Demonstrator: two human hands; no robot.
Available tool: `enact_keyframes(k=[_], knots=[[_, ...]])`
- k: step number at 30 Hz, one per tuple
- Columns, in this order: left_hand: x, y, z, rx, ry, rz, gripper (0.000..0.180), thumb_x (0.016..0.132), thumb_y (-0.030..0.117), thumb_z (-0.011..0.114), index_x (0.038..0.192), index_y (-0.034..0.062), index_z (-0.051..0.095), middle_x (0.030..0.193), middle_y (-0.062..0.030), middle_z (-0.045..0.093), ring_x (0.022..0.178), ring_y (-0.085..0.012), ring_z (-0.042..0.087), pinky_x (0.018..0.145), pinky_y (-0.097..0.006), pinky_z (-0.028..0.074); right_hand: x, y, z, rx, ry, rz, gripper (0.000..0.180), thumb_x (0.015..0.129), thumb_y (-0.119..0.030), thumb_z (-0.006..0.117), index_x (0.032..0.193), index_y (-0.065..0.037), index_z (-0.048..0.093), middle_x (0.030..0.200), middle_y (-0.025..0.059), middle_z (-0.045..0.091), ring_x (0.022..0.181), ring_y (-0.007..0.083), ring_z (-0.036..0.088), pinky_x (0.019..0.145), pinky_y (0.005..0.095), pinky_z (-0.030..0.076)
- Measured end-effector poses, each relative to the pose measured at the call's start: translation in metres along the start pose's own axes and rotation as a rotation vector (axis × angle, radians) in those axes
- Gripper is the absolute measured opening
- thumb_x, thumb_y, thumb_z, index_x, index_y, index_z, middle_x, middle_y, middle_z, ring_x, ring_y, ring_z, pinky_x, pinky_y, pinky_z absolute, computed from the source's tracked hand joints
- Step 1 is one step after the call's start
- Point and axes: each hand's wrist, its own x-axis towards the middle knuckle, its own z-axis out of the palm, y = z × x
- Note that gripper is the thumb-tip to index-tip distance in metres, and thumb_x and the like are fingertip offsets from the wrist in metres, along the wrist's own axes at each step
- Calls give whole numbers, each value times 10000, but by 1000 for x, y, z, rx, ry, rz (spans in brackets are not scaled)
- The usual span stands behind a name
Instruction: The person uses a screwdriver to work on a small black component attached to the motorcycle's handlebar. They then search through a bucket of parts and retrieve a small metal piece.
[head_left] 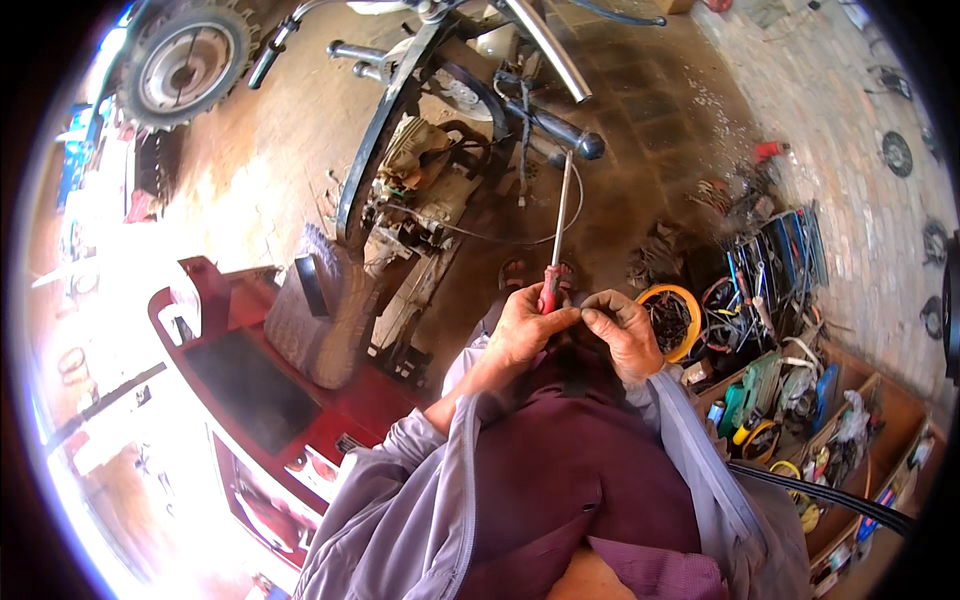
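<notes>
In front of my chest my left hand point(520, 332) is closed round the red handle of a screwdriver point(551, 285). Its long metal shaft points up and away toward the stripped motorcycle frame point(385, 130). My right hand point(630, 335) is beside it, fingers curled and thumb bent in a pinch close to the left thumb. Whatever lies between those right fingertips is too small or hidden to name. Beyond the hands, a thin cable point(500, 240) loops out from the frame's engine area and passes behind the screwdriver shaft.
A red vehicle body point(230, 350) with a worn seat point(320, 310) stands at left. To the right are a yellow-rimmed bucket point(690, 345) of small parts, a tool rack point(785, 255) and a wooden box point(835, 425) of supplies. A wheel point(185, 70) is at the far left.
</notes>
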Motion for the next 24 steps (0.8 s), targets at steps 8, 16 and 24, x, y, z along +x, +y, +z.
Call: enact_keyframes(k=[8,16,24], knots=[[0,15,-33,-82,-81,-52,131,889,53,690,953,63,575,738,-5,594,527,-86,540,478,-218,438,3,17,35,-9,105,-73,103,924,-130,682,953,-33,660,851,-39,618,789,40,518,718,192,428],[5,32,-28,90,-221,-191,228,960,253,632,991,29,601,752,-16,621,585,-72,529,528,-222,396,-12,11,48,532,393,-105,76,961,-133,597,948,-59,589,862,53,663,711,123,602,628,264,491],[13,23,-6,373,-367,-291,255,977,258,605,1048,13,605,781,-27,670,603,-74,544,551,-216,413,-45,47,30,430,615,-108,82,933,-138,634,931,-65,596,817,28,641,674,120,623,607,260,500]])
